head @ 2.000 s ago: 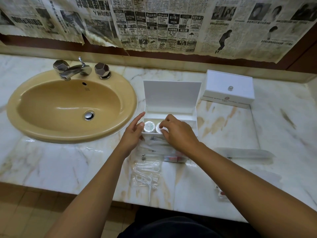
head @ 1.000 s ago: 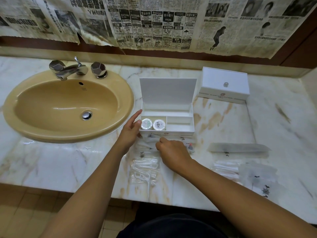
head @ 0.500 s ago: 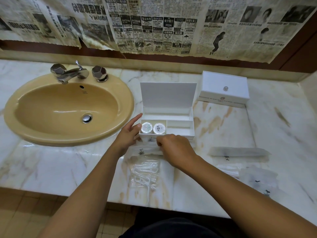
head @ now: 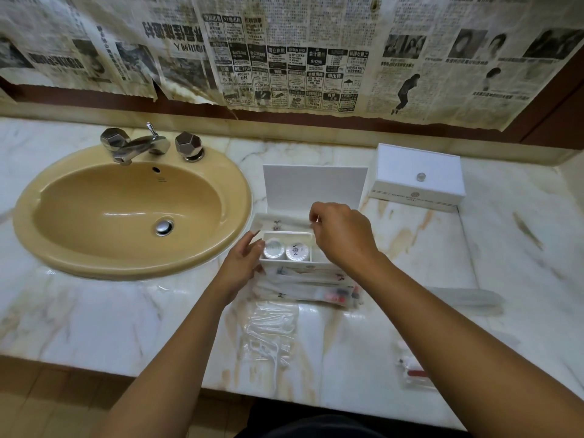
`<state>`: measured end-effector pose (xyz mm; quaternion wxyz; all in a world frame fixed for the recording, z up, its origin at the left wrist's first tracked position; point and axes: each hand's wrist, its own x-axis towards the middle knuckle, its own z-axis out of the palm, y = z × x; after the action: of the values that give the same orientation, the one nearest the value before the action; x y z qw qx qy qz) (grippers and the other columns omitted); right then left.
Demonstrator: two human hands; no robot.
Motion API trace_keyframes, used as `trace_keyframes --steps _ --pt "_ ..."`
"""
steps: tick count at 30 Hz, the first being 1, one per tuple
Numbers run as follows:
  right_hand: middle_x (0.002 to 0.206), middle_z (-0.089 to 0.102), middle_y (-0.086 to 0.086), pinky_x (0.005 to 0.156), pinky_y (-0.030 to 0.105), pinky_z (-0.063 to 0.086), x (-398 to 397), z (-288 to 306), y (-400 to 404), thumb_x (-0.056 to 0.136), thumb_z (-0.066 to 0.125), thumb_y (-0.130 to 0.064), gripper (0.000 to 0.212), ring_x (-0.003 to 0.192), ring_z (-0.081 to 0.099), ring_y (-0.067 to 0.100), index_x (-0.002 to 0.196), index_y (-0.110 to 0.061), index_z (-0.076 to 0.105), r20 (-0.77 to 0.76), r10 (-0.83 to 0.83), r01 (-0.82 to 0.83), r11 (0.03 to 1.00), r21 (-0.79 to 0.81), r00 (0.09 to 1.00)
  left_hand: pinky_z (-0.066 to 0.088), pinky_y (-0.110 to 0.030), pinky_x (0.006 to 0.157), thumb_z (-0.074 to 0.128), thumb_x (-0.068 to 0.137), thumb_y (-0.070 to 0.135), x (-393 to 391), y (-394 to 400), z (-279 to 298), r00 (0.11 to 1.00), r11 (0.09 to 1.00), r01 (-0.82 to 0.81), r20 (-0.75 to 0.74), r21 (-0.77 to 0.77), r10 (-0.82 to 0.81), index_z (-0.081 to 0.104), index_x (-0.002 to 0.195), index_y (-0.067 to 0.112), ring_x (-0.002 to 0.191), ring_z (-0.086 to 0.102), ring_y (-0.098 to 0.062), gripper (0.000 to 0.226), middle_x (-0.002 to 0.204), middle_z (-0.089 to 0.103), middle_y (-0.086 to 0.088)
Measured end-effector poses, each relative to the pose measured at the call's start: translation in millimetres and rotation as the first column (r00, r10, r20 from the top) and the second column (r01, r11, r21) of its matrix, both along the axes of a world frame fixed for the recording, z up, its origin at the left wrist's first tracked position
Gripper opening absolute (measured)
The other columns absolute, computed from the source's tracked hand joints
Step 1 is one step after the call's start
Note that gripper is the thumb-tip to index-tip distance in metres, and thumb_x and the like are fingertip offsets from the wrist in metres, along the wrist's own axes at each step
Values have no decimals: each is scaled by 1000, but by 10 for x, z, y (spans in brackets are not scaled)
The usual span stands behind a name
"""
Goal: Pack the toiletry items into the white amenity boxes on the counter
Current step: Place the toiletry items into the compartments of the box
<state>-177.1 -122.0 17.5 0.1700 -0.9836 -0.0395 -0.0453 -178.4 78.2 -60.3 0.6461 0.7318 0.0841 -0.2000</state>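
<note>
White plastic sets the scene: the open box (head: 311, 248) sits on the marble bench (head: 474, 263) just right of the sink (head: 126, 213), lid up, and a clear sachet (head: 284, 223) now lies along its rear compartment. Half a second ago that compartment was bare and the right hand (head: 343, 237) was down at the bench edge in front of the box, fingers on the wrappers there. The hand is now raised above the box's back row, its thumb and forefinger pinched together at the sachet's right end; whether they still have hold of it or have just let go is too fine to tell. The left hand (head: 241, 263) stays at the box's left wall, fingers bent round the corner, steadying it as it did earlier.

Two round caps (head: 286, 249) fill the front-left compartment, as before. The front-right compartment is mostly hidden by the right hand.

So one more item appears to be packed, or nearly so. Much is left: a heap of wrapped items (head: 313, 287) lies touching the box's front, a floss-pick pack (head: 270, 335) sits nearer the person, a long sleeve (head: 467, 297) lies well off to the right, and a small packet (head: 414, 373) rests near the bench's front edge. The shut box (head: 417, 178) at the back right appears untouched. The view has also tilted up a little, showing more of the newspaper (head: 284, 58) on the wall
</note>
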Motion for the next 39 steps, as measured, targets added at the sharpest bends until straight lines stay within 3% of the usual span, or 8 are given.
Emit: trace_keyframes --steps 4,7,15,22,26,33,36,39 --pt "88 66 2 64 30 47 176 -11 -20 92 49 -9 18 74 60 25 95 -15 65 24 -40 40 999 14 999 50 -11 64 46 104 28 -21 -6 6 997 1000 10 74 -4 -9 47 134 44 79 54 1 34 92 55 27" --pt "86 66 3 62 31 45 286 -34 -31 89 49 -4 19 74 60 26 93 -14 65 20 -68 68 998 -10 997 50 -9 64 45 104 29 -20 -5 22 993 999 46 108 3 -46 47 132 52 79 46 1 36 86 40 21" --pt "75 64 8 56 27 36 454 -188 -66 75 49 8 21 62 50 25 79 -7 64 -60 -78 70 991 -117 995 50 -15 66 47 103 32 8 29 -27 994 1000 32 104 1 -31 50 126 57 85 45 -15 34 100 43 -3" --pt "56 32 0 56 28 31 498 -280 5 77 50 13 32 57 39 20 59 -11 38 -174 6 -50 966 -254 985 51 -18 67 47 102 35 34 37 -63 993 999 38 115 22 -40 50 129 57 86 49 -15 35 101 46 -6" --pt "67 51 5 58 28 40 537 -403 38 77 52 12 23 59 44 20 77 -7 64 -232 -13 -35 979 -199 973 51 -20 70 47 102 35 38 45 -75 991 999 40 123 30 -44 50 129 58 88 50 -14 35 104 47 -3" --pt "80 60 6 61 28 38 520 -431 -2 90 48 -9 15 67 51 25 80 -10 59 -285 -54 11 988 -153 957 45 -31 74 48 102 32 39 60 -106 989 999 39 143 24 -42 52 131 53 74 40 -12 36 83 36 -6" --pt "75 60 6 59 28 37 438 -417 19 93 47 -14 22 68 55 25 76 -9 61 -211 -26 -5 990 -142 977 46 -29 74 48 103 34 39 53 -103 989 999 43 143 28 -46 51 132 54 76 42 -14 35 87 39 -8" --pt "71 61 6 61 31 43 398 -431 76 98 44 -37 43 69 58 25 75 -7 64 -331 31 -33 999 -2 943 47 -24 70 47 103 33 31 45 -78 988 999 37 148 33 -41 51 132 53 75 44 -10 35 93 44 -6"
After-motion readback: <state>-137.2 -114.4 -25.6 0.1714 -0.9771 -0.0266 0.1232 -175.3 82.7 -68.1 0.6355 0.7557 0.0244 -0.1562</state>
